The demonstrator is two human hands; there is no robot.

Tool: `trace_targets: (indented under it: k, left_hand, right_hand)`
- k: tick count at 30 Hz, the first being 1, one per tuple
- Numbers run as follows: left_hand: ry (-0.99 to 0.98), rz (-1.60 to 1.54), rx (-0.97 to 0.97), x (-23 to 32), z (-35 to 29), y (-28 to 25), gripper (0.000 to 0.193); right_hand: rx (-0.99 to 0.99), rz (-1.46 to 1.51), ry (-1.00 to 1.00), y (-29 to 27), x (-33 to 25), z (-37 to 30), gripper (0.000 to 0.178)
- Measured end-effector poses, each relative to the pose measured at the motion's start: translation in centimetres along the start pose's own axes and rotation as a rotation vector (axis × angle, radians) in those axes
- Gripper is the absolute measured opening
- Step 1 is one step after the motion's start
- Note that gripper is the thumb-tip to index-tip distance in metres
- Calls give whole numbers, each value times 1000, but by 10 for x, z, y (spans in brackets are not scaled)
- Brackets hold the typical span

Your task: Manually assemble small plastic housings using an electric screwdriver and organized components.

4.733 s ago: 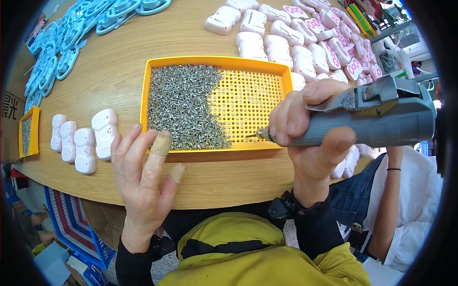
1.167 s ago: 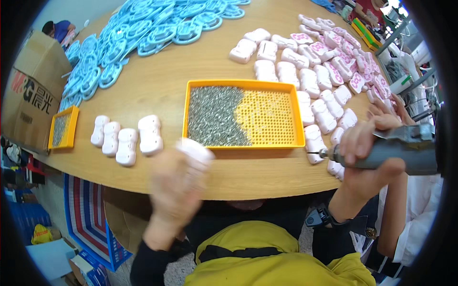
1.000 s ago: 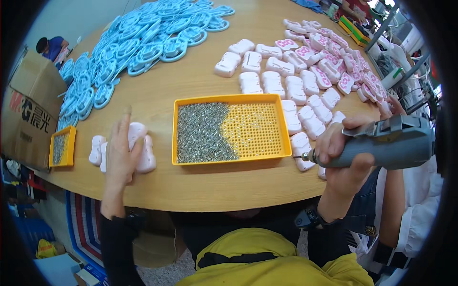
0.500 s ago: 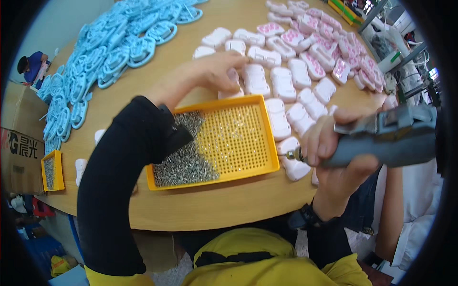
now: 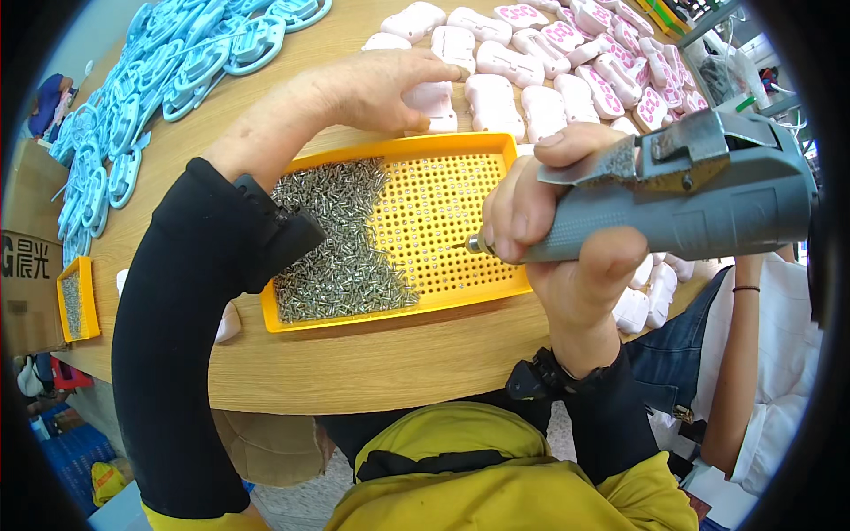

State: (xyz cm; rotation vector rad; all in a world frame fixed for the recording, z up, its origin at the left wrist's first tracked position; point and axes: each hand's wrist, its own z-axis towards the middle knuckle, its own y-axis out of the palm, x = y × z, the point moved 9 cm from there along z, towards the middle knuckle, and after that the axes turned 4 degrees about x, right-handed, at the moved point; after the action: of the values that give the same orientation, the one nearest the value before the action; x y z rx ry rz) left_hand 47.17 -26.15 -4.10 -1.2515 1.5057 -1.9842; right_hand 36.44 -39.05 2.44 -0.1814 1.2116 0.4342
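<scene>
My right hand [image 5: 571, 288] is wrapped round a grey electric screwdriver [image 5: 708, 208] lying sideways, its thin bit pointing left over the perforated part of a yellow tray [image 5: 403, 319]. Small metal screws [image 5: 341, 243] lie heaped in the tray's left part, and some stand in its holes. Beyond the tray's far edge, my left hand [image 5: 376, 88] has its thumb and fingers on opposite sides of a pale pink plastic casing [image 5: 436, 102], gripping it on the table. More pale casings [image 5: 493, 104] lie beside it.
Blue plastic frames [image 5: 190, 66] are piled at the far left. Casings with pink patterns [image 5: 611, 88] crowd the far right. A small yellow tray [image 5: 80, 301] of screws stands by a cardboard box [image 5: 31, 239]. Another person's arm [image 5: 739, 354] shows at the right.
My right hand has brought the screwdriver left, from beside the tray to above its holes. My left hand stays at a casing beyond the tray. The whole view has shifted slightly.
</scene>
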Motion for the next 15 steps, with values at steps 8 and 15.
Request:
trace_targets:
  k: [8, 15]
  left_hand:
    - [-31, 106, 65, 1, 8, 2, 82]
    - [3, 187, 222, 4, 9, -2, 93]
  right_hand:
    - [-10, 66, 8, 7, 10, 1, 73]
    - [-12, 107, 26, 8, 14, 0, 69]
